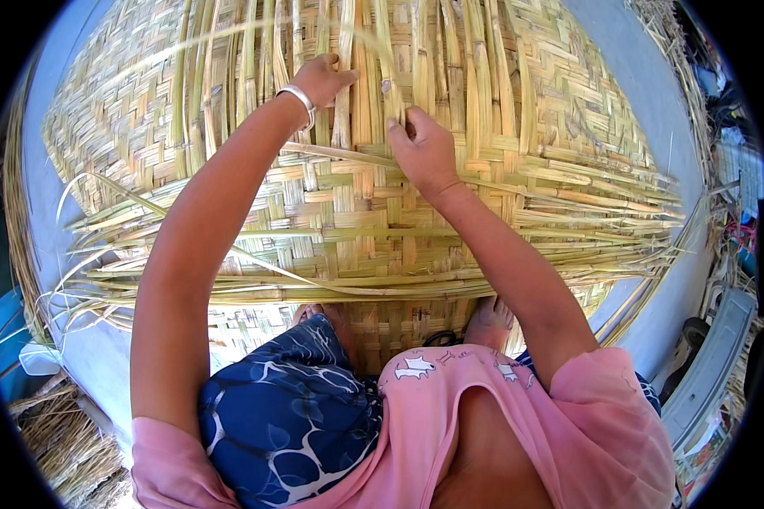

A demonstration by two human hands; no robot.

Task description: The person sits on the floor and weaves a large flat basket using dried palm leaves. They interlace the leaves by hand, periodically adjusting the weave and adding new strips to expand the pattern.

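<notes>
Around my hands is a partly woven mat of yellow-green split-cane strips point(348, 222), its upright strips fanning out toward the far side. My right hand point(424, 153) pinches one raised cane strip point(387, 78) right of the middle, thumb against fingers. Slightly farther off and to the left, my left hand point(321, 83) bends its fingers down by another upright strip point(343, 114). Its thumb lies across that strip, and the fingertips are hidden. A white bangle point(302, 103) circles my left wrist. A blurred loose strip point(157, 56) arches through the air at upper left.
Beneath the work spreads a larger herringbone-woven mat point(115, 127) on a grey-blue floor point(645, 106). Cross strips point(594, 254) stick out raggedly at both sides. My bare feet point(491, 322) are close to the near edge. Dry stalks point(68, 441) lie lower left, a grey plastic piece point(711, 365) right.
</notes>
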